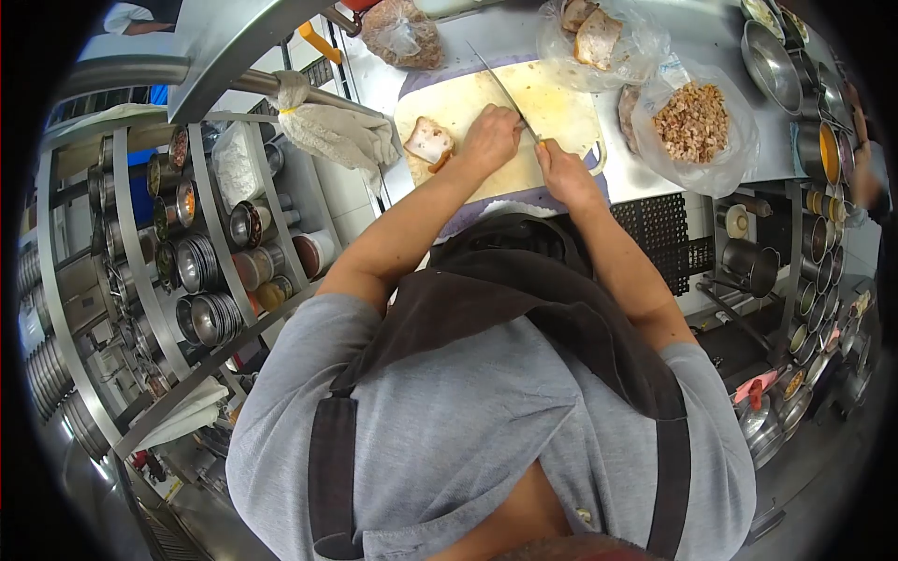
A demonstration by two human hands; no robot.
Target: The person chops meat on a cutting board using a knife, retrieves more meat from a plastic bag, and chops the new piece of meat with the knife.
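My right hand (563, 173) is closed round the handle of a long kitchen knife (500, 82). Its blade points away from me and to the left over the pale yellow cutting board (557, 93). Beside the blade, my left hand (494, 137) has its fingers curled in; whatever they hold, if anything, is hidden. A chunk of pale cooked meat with a browned edge (430, 142) lies at the board's left side. To the right of the board, a clear plastic bag (744, 154) stands open, filled with diced meat (690, 122).
Larger meat pieces (599, 39) lie in a plastic bag behind the board. Another filled bag (402, 35) is at the back left. A towel (332, 131) hangs from a rail on the left, near shelves of metal bowls (196, 262). Metal bowls (773, 67) sit far right.
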